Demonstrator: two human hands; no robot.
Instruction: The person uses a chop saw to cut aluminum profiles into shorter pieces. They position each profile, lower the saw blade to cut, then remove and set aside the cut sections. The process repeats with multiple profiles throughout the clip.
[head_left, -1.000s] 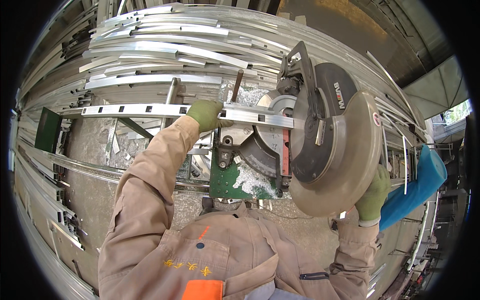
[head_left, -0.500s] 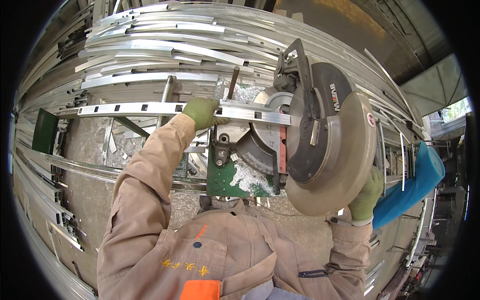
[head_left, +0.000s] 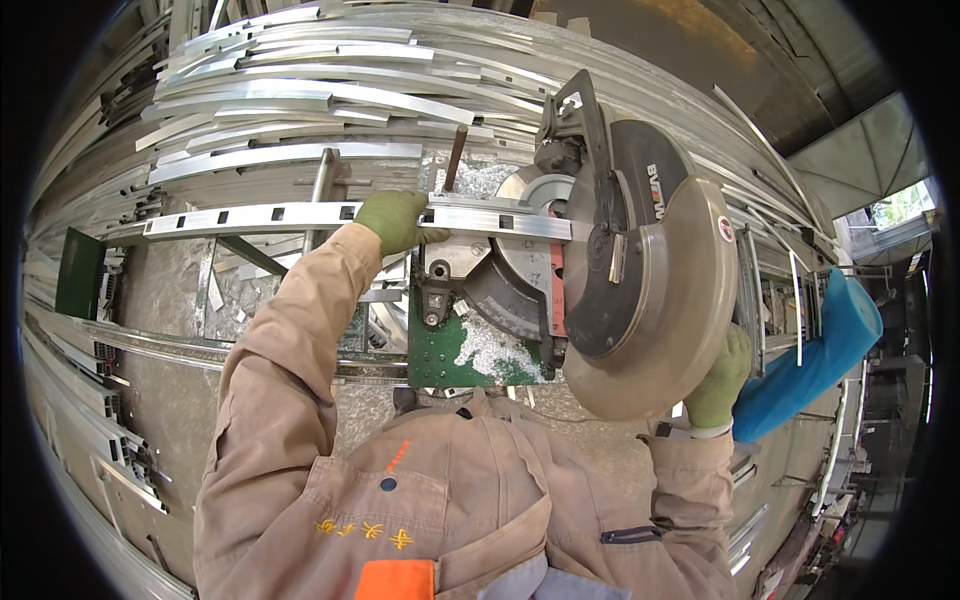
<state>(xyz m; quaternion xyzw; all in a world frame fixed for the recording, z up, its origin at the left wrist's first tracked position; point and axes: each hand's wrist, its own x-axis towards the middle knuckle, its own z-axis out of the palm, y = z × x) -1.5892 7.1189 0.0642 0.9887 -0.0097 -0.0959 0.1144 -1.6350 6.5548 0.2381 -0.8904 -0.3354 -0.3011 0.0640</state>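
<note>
A long silver aluminium profile (head_left: 255,216) with square holes lies across the bed of a mitre saw (head_left: 610,290). Around it closes my left hand (head_left: 393,222), in a green glove, just left of the saw's fence. The profile's right end reaches close to the dark blade housing. At the saw's near right side is my right hand (head_left: 720,382), also gloved, curled behind the big translucent blade guard (head_left: 655,350). That guard hides most of its fingers and whatever they grip.
Aluminium offcuts (head_left: 280,95) lie in layers behind the saw. Metal shavings cover parts of its green base (head_left: 435,350). An upright rusty rod (head_left: 455,158) stands behind the profile. At right hangs a blue roll (head_left: 815,355); more profiles (head_left: 125,450) are stacked at left.
The whole view has shifted slightly. Both hands, the profile and the saw keep about the same places relative to one another.
</note>
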